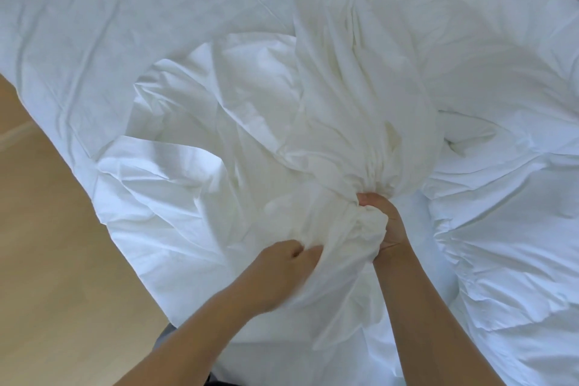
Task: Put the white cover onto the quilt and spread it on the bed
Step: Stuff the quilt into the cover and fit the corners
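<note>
At 6 o'clock both hands are half buried in cloth. The right hand (383, 216) clenches a gathered bunch of the white cover (338, 110), and the left hand (282, 263) pinches a fold just beside it. The cover rises toward 12 o'clock and is cut off there. Whether any quilt (501, 229), lying puffy at 3 o'clock on the bed (94, 25), sits inside it cannot be told. Wooden floor (47, 260) lies past the bed's edge at 8 o'clock.

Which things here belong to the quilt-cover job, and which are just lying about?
In the job: white cover, quilt, bed, left hand and right hand, both gripping the cover.
Lying about: only the wooden floor beside the bed.
</note>
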{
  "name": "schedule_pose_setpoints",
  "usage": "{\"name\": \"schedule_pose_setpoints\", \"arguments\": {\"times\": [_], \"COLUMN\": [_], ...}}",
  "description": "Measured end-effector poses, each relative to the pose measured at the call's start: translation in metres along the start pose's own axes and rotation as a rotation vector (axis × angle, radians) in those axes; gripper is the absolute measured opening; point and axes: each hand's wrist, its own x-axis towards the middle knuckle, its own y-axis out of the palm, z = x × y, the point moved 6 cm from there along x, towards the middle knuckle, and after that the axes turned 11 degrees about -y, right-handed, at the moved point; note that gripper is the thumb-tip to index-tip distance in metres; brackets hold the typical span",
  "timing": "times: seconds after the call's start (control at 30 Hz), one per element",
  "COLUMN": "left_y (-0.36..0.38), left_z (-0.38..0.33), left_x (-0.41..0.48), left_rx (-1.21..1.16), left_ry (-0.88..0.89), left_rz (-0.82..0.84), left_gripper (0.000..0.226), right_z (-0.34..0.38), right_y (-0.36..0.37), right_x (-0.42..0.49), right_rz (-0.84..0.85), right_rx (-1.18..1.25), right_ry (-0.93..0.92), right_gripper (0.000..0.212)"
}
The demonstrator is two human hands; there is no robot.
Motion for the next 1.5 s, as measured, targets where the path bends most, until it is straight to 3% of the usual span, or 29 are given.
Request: {"name": "schedule_pose_setpoints", "arguments": {"times": [0.1, 0.2, 0.27, 0.4, 0.47, 0.5, 0.6, 0.7, 0.83, 0.9, 0.93, 0.97, 1.0, 1.1, 1.17, 1.23, 1.27, 1.37, 1.4, 1.43, 1.5], "left_y": [-0.025, -0.050, -0.049, -0.014, -0.013, -0.015, -0.006, 0.004, 0.019, 0.025, 0.028, 0.030, 0.031, 0.021, 0.001, -0.024, -0.035, -0.038, -0.034, -0.031, -0.034], "left_z": [0.003, -0.016, -0.033, -0.061, -0.076, -0.085, -0.110, -0.130, -0.133, -0.138, -0.140, -0.142, -0.143, -0.136, -0.121, -0.093, -0.076, -0.028, -0.021, -0.020, -0.027], "left_x": [0.009, 0.023, 0.032, 0.040, 0.038, 0.036, 0.026, 0.017, 0.035, 0.039, 0.040, 0.042, 0.042, 0.040, 0.040, 0.054, 0.062, 0.078, 0.077, 0.073, 0.069], "left_rx": [-0.091, 0.096, 0.224, -0.099, -0.132, -0.088, 0.184, 0.462, 0.639, 0.751, 0.782, 0.793, 0.777, 0.440, 0.048, -0.140, -0.146, -0.180, -0.197, -0.204, -0.279], "left_ry": [-0.229, -0.135, -0.023, 0.097, 0.219, 0.289, 0.394, 0.404, 0.360, 0.409, 0.431, 0.440, 0.434, 0.418, 0.421, 0.289, 0.148, -0.275, -0.330, -0.335, -0.234], "left_rz": [-0.003, -0.267, -0.362, 0.008, -0.056, -0.135, -0.300, -0.490, -0.257, -0.207, -0.189, -0.160, -0.122, -0.075, -0.133, -0.296, -0.345, -0.132, -0.035, 0.056, 0.107], "left_gripper": [0.058, 0.067, 0.064, 0.044, 0.044, 0.050, 0.062, 0.060, 0.064, 0.065, 0.065, 0.064, 0.064, 0.049, 0.036, 0.045, 0.057, 0.095, 0.098, 0.095, 0.065], "right_z": [-0.004, -0.010, -0.010, -0.002, -0.003, -0.004, -0.006, 0.005, 0.010, 0.006, 0.008, 0.006, -0.007, -0.007, -0.010, -0.015, -0.015, -0.013, -0.013, -0.011, -0.010], "right_y": [0.003, -0.001, 0.005, 0.010, 0.010, 0.011, 0.019, 0.015, -0.007, -0.018, -0.025, -0.016, -0.016, -0.012, -0.003, -0.007, -0.009, -0.005, -0.005, -0.005, -0.008], "right_x": [0.004, 0.012, 0.006, 0.003, 0.007, 0.005, 0.005, -0.001, 0.011, 0.005, 0.004, 0.006, 0.010, 0.002, -0.003, -0.002, 0.000, -0.002, -0.003, -0.004, -0.002], "right_rz": [0.114, 0.101, 0.166, 0.155, 0.229, 0.282, 0.445, 0.429, 0.475, 0.329, 0.165, 0.160, 0.204, 0.182, 0.247, 0.252, 0.222, 0.234, 0.232, 0.227, 0.199], "right_rx": [0.131, 0.084, -0.001, 0.009, 0.046, 0.052, 0.221, 0.264, 0.285, 0.210, 0.078, -0.085, 0.010, -0.005, 0.123, 0.187, 0.209, 0.210, 0.205, 0.193, 0.203], "right_ry": [-0.002, 0.028, 0.082, 0.050, 0.047, 0.056, 0.108, -0.022, -0.186, -0.163, -0.176, -0.162, 0.002, 0.049, 0.076, 0.091, 0.075, 0.078, 0.077, 0.055, 0.033], "right_gripper": [0.038, 0.044, 0.033, 0.028, 0.018, 0.017, 0.060, 0.062, 0.051, 0.046, 0.038, 0.021, 0.014, 0.034, 0.010, 0.020, 0.015, 0.029, 0.018, 0.009, 0.041]}}
